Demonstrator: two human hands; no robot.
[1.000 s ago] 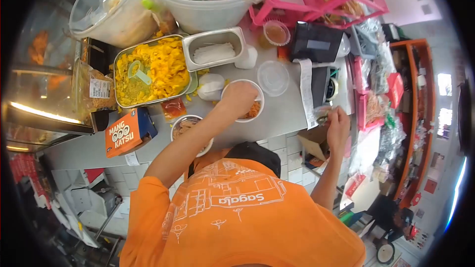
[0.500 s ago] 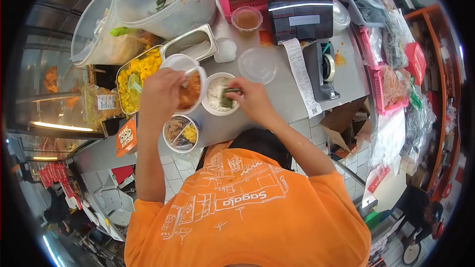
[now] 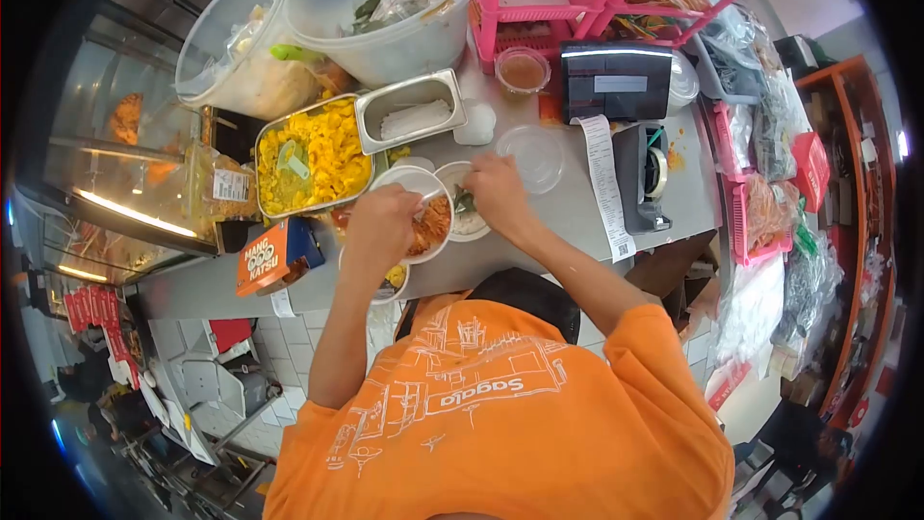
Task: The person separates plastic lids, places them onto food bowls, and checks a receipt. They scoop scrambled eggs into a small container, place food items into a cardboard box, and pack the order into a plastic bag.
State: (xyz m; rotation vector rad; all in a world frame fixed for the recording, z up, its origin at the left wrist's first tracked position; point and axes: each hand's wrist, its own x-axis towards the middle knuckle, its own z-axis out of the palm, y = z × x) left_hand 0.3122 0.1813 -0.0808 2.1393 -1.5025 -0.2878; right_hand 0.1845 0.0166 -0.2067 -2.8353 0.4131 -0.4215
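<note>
My left hand (image 3: 383, 221) is closed at the rim of a white bowl (image 3: 441, 243), which holds orange-brown food (image 3: 430, 223). That bowl overlaps the left side of a second white bowl (image 3: 469, 233) holding white rice-like food. Dark green pieces (image 3: 464, 200) lie on the white food. Over this second bowl's right rim is my right hand (image 3: 497, 191), fingers curled; what they hold, if anything, is hidden. Behind my left hand shows another round white container (image 3: 409, 175). A divided bowl with yellow food (image 3: 396, 276) is mostly covered by my left forearm.
A metal tray of yellow food (image 3: 327, 149) and a steel pan (image 3: 414, 116) stand behind my left hand. Beyond my right hand lies a clear lid (image 3: 531, 159). Further right are a receipt (image 3: 604, 183), a black printer (image 3: 616, 87) and a tape dispenser (image 3: 640, 183). An orange-and-blue box (image 3: 279, 255) stands left.
The view has shifted, so the counter appears further right. My left hand and its bowl have come nearer, covering more of the divided bowl. My right hand has moved to the second bowl's far right rim.
</note>
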